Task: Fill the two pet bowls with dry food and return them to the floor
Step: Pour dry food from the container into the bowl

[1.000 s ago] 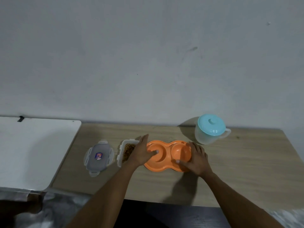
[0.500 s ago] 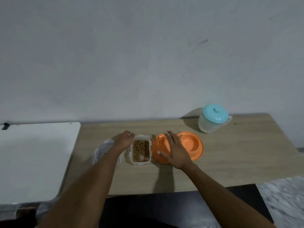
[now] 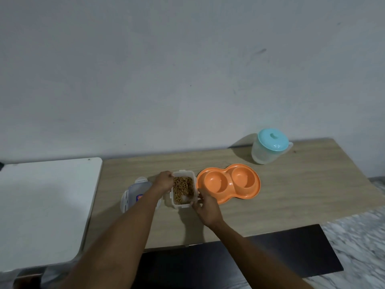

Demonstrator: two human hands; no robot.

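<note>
A person's two hands close on an open container (image 3: 179,206) of kibble (image 3: 182,186) at a wooden table (image 3: 291,195), seen from a head-worn camera looking down. The left hand (image 3: 164,181) grips the container's left wall near its far corner, fingers curled over the rim. The right hand (image 3: 205,207) holds the near right corner, thumb and fingertips pinching the plastic. The clear, rectangular container stands upright near the table's middle, filled with brown kibble. A pale object lies in the food at the near end, too blurred to identify. Just beside the container on the right sits the orange double pet dish, its two round bowls (image 3: 228,184) joined in one moulding, both holding no food. The dish rests flat on the table, apart from both hands. The container's lid (image 3: 135,192) lies on the left, partly hidden behind the left forearm, with a small red and blue label on top. A translucent pitcher (image 3: 268,149) with a teal cover stands at the back right, well apart from the dish, close to the grey wall (image 3: 187,69). A white table (image 3: 45,201) adjoins the wooden one on the left. Marbled floor (image 3: 358,236) shows at lower right.
</note>
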